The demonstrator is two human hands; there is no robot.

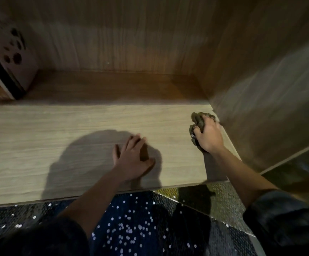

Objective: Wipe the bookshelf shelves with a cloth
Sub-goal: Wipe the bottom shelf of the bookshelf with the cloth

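A light wooden shelf board (57,145) runs across the view, with a darker back panel behind it. My right hand (210,134) presses a crumpled dark olive cloth (199,120) onto the shelf at its far right end, close to the side panel. Part of the cloth is hidden under my palm. My left hand (132,159) lies flat on the shelf near the front edge, fingers spread, holding nothing. It casts a large shadow to its left.
Several books (4,71) stand at the back left of the shelf. The right side panel (270,98) rises right beside the cloth. Below the shelf's front edge is dark fabric with pale dots (140,228).
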